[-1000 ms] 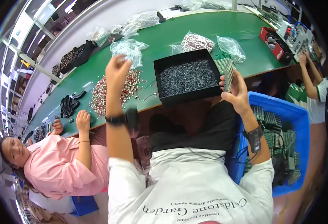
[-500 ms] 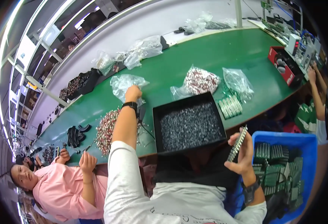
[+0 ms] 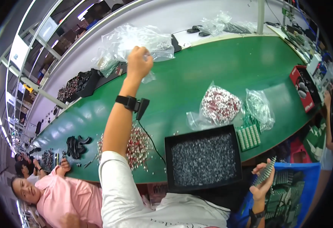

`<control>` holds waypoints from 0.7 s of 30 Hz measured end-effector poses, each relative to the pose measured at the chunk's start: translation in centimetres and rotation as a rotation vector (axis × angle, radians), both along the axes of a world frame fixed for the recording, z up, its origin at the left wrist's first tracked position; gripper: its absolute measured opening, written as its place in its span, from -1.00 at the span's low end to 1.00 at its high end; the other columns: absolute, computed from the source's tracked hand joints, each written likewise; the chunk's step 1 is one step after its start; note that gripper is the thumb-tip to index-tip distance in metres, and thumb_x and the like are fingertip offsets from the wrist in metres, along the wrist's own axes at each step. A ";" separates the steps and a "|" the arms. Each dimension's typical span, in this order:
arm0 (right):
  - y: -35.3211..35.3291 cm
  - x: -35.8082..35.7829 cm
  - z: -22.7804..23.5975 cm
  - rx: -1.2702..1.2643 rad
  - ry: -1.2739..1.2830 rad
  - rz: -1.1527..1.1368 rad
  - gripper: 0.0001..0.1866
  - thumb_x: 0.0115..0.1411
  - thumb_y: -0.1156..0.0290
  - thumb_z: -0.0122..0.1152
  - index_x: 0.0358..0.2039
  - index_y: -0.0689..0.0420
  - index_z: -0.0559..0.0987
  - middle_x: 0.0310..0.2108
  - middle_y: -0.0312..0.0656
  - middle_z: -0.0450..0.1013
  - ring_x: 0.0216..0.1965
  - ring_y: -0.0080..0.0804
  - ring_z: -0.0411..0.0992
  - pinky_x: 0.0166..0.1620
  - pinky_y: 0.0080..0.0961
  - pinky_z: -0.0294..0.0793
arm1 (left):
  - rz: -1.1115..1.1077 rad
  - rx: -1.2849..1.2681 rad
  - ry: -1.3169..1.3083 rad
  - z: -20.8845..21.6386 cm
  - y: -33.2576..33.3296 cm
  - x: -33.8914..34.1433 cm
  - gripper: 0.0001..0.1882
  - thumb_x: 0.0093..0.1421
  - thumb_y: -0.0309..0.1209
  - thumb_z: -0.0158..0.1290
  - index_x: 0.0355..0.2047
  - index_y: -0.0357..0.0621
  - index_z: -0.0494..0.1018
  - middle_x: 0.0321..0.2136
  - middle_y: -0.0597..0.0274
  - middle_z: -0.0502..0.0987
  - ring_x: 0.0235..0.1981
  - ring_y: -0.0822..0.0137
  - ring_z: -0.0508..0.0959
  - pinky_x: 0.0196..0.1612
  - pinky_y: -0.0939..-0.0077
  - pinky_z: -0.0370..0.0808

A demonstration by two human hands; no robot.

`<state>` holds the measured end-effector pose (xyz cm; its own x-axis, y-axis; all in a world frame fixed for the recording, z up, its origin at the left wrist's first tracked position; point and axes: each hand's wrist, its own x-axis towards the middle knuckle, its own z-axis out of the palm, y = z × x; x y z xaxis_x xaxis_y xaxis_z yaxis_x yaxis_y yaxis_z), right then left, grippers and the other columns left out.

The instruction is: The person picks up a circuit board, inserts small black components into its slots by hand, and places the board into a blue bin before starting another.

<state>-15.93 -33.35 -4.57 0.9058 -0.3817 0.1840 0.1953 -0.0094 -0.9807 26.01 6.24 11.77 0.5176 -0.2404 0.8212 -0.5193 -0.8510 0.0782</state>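
Head view: right hand [image 3: 263, 185] pinches one green circuit panel [image 3: 265, 173]; left hand [image 3: 138, 64] is curled by clear plastic [image 3: 157, 41], grip unclear.

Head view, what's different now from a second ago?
The left hand moved from above the red-and-white pile to the clear bags at the bench's back; whether it grips one is unclear. The right hand, holding a green board panel throughout, dropped from beside the black box to the blue bin. Box and pile stayed put.
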 end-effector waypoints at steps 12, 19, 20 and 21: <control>-2.1 4.5 4.7 -0.081 -0.227 0.008 0.26 -0.23 -0.08 0.58 0.32 0.33 0.09 -0.02 -0.11 0.33 -0.06 -0.30 0.35 0.00 -0.34 0.38 | -0.470 -0.023 0.663 -3.6 -5.8 -3.2 -0.61 -0.03 -0.46 0.09 -0.12 -0.06 0.54 -0.41 0.02 0.53 -0.31 0.13 0.53 -0.12 0.34 0.47; 0.3 19.8 10.5 -0.084 0.019 0.743 0.15 -0.27 0.18 0.61 0.30 0.26 0.17 0.06 -0.16 0.32 -0.01 -0.41 0.36 0.06 -0.40 0.36 | -0.398 -0.036 0.794 -7.2 -5.9 -6.6 -0.70 -0.03 -0.42 0.11 -0.23 -0.13 0.57 -0.39 0.02 0.59 -0.32 0.19 0.58 -0.17 0.36 0.50; 1.3 22.0 10.8 -0.177 0.076 0.894 0.16 -0.27 0.22 0.59 0.32 0.27 0.15 0.09 -0.17 0.30 0.03 -0.43 0.34 0.08 -0.43 0.35 | -0.382 -0.002 0.831 -7.8 -5.2 -6.7 -0.71 -0.02 -0.42 0.11 -0.24 -0.13 0.58 -0.38 0.08 0.59 -0.30 0.27 0.57 -0.16 0.39 0.50; 4.0 24.3 11.4 -0.172 0.111 1.013 0.16 -0.28 0.24 0.58 0.32 0.28 0.15 0.09 -0.18 0.29 0.06 -0.44 0.30 0.10 -0.47 0.33 | -0.361 -0.007 0.859 -8.9 -3.5 -6.7 -0.72 -0.02 -0.42 0.11 -0.25 -0.15 0.58 -0.37 0.08 0.60 -0.29 0.28 0.58 -0.16 0.39 0.50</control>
